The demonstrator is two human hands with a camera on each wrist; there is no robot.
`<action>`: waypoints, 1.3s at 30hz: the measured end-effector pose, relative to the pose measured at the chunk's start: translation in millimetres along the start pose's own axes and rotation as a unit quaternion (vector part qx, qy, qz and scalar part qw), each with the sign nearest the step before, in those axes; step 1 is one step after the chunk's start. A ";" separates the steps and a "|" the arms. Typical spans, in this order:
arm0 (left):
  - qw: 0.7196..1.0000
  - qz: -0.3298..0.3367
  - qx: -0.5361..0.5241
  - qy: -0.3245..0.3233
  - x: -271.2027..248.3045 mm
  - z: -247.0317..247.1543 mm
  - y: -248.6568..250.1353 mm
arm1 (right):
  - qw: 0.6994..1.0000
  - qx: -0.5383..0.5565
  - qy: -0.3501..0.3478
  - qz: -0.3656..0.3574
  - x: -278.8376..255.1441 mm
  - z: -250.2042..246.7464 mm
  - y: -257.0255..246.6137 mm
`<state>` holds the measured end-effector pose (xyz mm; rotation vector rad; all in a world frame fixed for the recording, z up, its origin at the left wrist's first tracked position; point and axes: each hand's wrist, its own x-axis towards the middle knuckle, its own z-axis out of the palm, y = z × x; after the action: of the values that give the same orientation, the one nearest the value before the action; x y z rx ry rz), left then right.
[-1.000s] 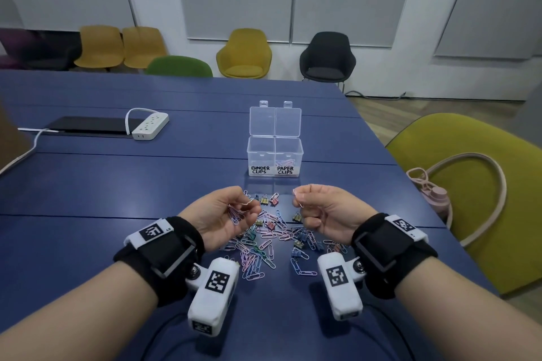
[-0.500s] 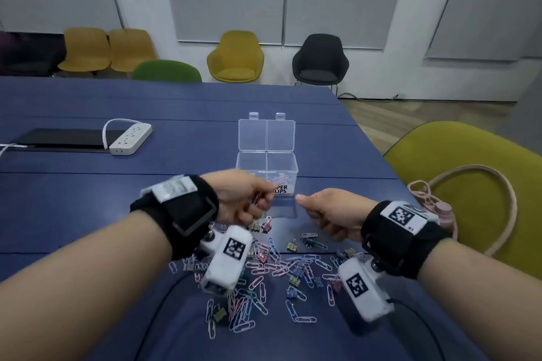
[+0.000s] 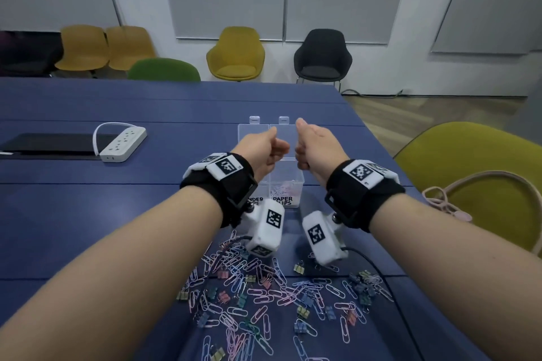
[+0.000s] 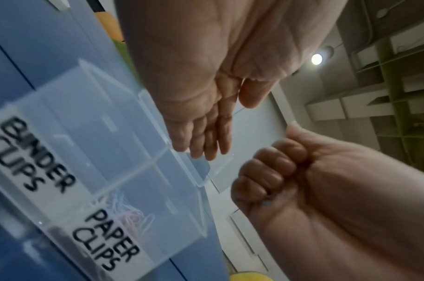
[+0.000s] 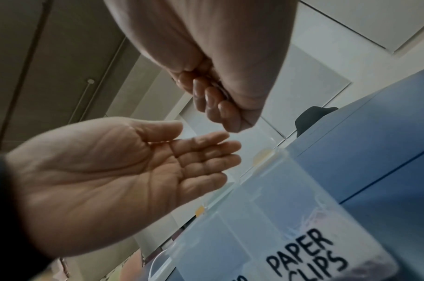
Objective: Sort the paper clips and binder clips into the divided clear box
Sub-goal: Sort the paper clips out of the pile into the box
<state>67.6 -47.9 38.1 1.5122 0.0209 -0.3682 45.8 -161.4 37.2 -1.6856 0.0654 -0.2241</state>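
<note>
The divided clear box [image 3: 301,184] stands lid-up on the blue table, labelled BINDER CLIPS and PAPER CLIPS. Several pale paper clips [image 3: 283,188] lie in its right compartment, also seen as paper clips [image 4: 129,211]. My left hand [image 3: 274,147] hovers over the box [image 4: 109,152] with straight fingers [image 4: 206,140] and an empty palm [image 5: 97,171]. My right hand [image 3: 305,152] is beside it above the box [image 5: 254,218], curled into a fist [image 5: 218,98]. A speck of blue shows at the fist [image 4: 273,171]. The loose pile of clips [image 3: 278,296] lies near me.
A white power strip [image 3: 123,142] and a flat black device [image 3: 50,142] lie at the left. A yellow-green chair [image 3: 484,179] with a pink strap [image 3: 457,208] stands by the table's right edge. More chairs line the far wall.
Both hands rose from the pile and moved forward to above the box. The left hand, which held paper clips, has opened and is empty; the right stays curled.
</note>
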 end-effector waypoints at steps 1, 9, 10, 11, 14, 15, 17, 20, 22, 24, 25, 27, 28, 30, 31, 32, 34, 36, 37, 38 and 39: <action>1.000 0.004 -0.005 -0.003 -2.1 -5.9 -0.6 | 1.000 -0.004 0.004 -0.012 4.9 5.5 0.3; 0.999 0.034 0.021 -0.008 -34.5 -47.6 -5.3 | 0.998 -0.060 -0.008 -0.031 25.0 25.4 17.3; 0.998 0.038 0.040 -0.019 -41.1 -51.1 -7.0 | 0.998 -0.052 -0.002 -0.034 22.4 24.1 17.7; 0.997 0.039 0.064 -0.032 -48.0 -54.4 -8.9 | 0.998 -0.045 0.005 -0.037 17.9 21.7 16.3; 0.979 0.029 0.185 -0.076 -64.6 -68.9 -20.8 | 0.997 -0.060 0.013 -0.045 -0.6 11.3 10.9; 0.965 0.024 0.244 -0.093 -70.2 -74.7 -25.3 | 0.995 -0.082 0.004 -0.048 -8.1 7.3 9.1; 0.919 0.017 0.371 -0.128 -81.9 -85.5 -33.1 | 0.986 -0.152 -0.039 -0.057 -22.7 0.2 9.2; 0.849 0.013 0.506 -0.150 -99.2 -94.4 -39.9 | 0.926 -0.325 -0.176 -0.074 -47.8 -6.5 11.0; 0.808 0.028 0.572 -0.137 -108.7 -96.0 -42.3 | 0.860 -0.424 -0.282 -0.050 -69.1 -5.2 10.0; 0.784 0.040 0.607 -0.123 -115.7 -95.9 -45.1 | 0.805 -0.482 -0.345 -0.026 -88.2 -0.1 11.0; 0.777 0.043 0.617 -0.118 -118.2 -95.2 -47.1 | 0.786 -0.504 -0.356 -0.024 -95.1 3.4 12.4; 0.759 0.046 0.641 -0.106 -120.8 -93.1 -51.4 | 0.765 -0.536 -0.355 -0.037 -104.6 12.4 14.6; 0.747 0.045 0.655 -0.098 -120.9 -92.4 -53.3 | 0.760 -0.545 -0.352 -0.043 -107.1 17.7 15.5; 0.727 0.040 0.681 -0.080 -120.0 -91.6 -55.8 | 0.750 -0.559 -0.350 -0.048 -111.0 28.9 16.6; 0.722 0.034 0.688 -0.074 -119.1 -91.2 -57.0 | 0.740 -0.569 -0.354 -0.054 -113.4 34.7 17.0; 0.719 0.027 0.691 -0.070 -117.8 -90.7 -58.8 | 0.726 -0.581 -0.363 -0.064 -115.8 40.4 17.8; 0.717 0.020 0.693 -0.065 -115.4 -89.2 -63.0 | 0.697 -0.602 -0.378 -0.095 -120.8 51.0 18.7; 0.715 0.027 0.696 -0.055 -113.8 -86.7 -66.4 | 0.674 -0.620 -0.384 -0.120 -125.0 59.5 18.0; 0.712 0.032 0.700 -0.050 -113.0 -85.2 -67.4 | 0.667 -0.625 -0.385 -0.127 -126.6 62.6 17.1; 0.708 0.033 0.704 -0.047 -112.3 -83.6 -68.0 | 0.664 -0.628 -0.384 -0.130 -127.8 64.6 16.9; 0.702 0.030 0.710 -0.046 -111.5 -81.9 -68.5 | 0.664 -0.629 -0.382 -0.133 -128.6 65.7 16.5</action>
<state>-37.3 55.9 -7.1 3.0289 -0.5100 -0.4127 -66.4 -77.0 -0.4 -3.0512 -0.8646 0.4806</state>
